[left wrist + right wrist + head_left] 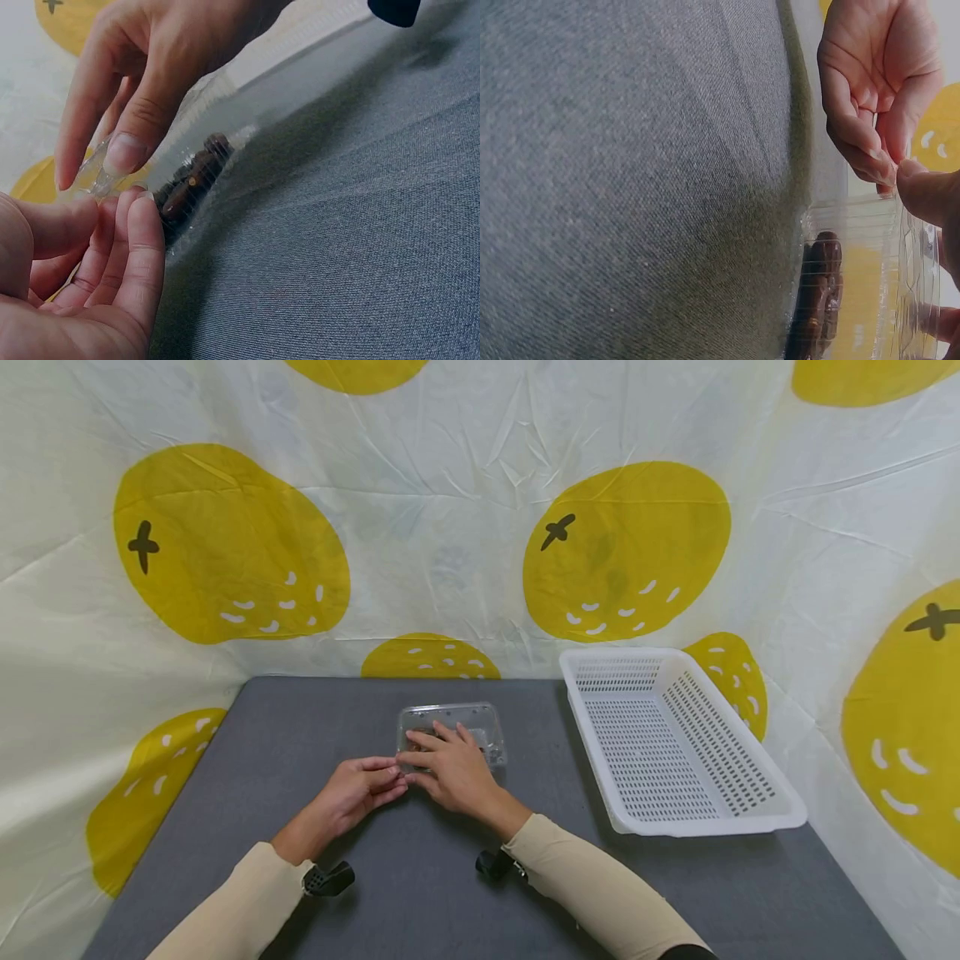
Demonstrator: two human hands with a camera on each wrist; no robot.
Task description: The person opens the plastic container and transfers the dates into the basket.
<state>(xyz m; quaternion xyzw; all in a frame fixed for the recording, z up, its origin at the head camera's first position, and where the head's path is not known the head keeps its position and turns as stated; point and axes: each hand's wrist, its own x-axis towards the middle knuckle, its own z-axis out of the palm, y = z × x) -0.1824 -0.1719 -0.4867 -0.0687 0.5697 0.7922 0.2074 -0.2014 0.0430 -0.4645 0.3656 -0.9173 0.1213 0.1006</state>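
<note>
Pinching the clear box [491, 732] on the grey table [420, 893] at its near left corner with the left hand [354, 793], apparently for control there; spreading the right hand [459, 770] across its top, above brown pieces [825, 292], likely for steadiness.

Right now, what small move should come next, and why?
Perhaps ease up the edge of the clear plastic container at its near left corner: your left hand pinches there, your right hand spreads over the top and could steady it, and dark brown pieces lie inside.
</note>
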